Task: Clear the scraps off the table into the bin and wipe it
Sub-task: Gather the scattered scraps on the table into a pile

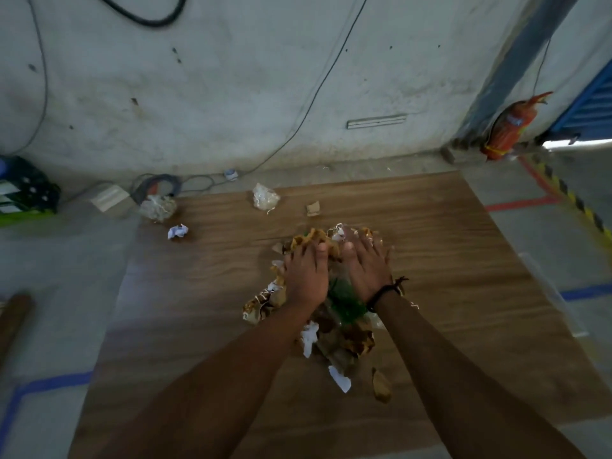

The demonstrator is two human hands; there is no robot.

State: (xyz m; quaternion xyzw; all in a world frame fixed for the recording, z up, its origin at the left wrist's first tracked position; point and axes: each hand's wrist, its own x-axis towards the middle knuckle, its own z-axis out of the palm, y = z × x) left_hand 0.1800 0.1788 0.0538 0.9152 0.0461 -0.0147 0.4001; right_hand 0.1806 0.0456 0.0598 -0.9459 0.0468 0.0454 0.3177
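A heap of scraps (344, 336), brown paper, white bits and green plastic, lies in the middle of the wooden table (185, 309). My left hand (303, 276) and my right hand (366, 263) lie side by side on top of the heap, palms down, fingers curled over its far edge. Loose scraps lie further off: a white crumpled paper (178, 231), a clear plastic wad (158, 207) at the far left corner, a pale wad (265, 197) and a small brown piece (313, 208) near the far edge. No bin or cloth is in view.
A grey wall with hanging cables rises behind the table. An orange fire extinguisher (510, 127) stands at the back right. A green crate (23, 190) and a small box (111, 197) sit on the floor at left. Tape lines mark the floor.
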